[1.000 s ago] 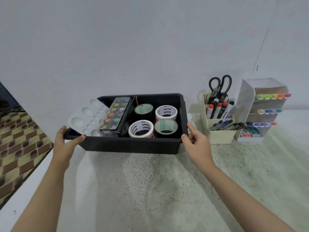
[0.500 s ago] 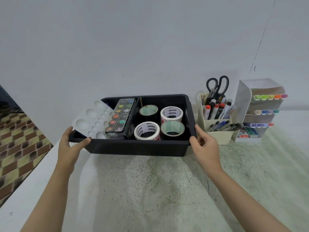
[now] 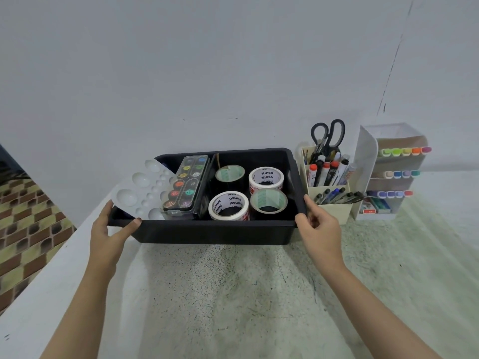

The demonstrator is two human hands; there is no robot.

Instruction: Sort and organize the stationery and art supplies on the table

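Observation:
A black plastic bin (image 3: 215, 233) sits on the speckled table against the wall. Inside it lie a white paint palette (image 3: 141, 186), a watercolour set (image 3: 185, 186) and several tape rolls (image 3: 229, 204). My left hand (image 3: 108, 234) grips the bin's left rim, thumb laid along the front edge. My right hand (image 3: 317, 228) grips the right rim, fingers curled over the edge. A cream pen holder (image 3: 329, 203) with markers, pens and black scissors (image 3: 328, 134) stands just right of the bin. Beside it is a white tiered rack (image 3: 368, 161) holding rows of pastel highlighters.
The grey wall runs right behind the bin and both organisers. The table's left edge (image 3: 51, 257) drops off to a patterned tiled floor (image 3: 23, 224). A wide stretch of speckled tabletop (image 3: 233, 294) lies between me and the bin.
Both hands have slid the bin to the right, closing the gap to the pen holder. Their grip on the two rims is unchanged.

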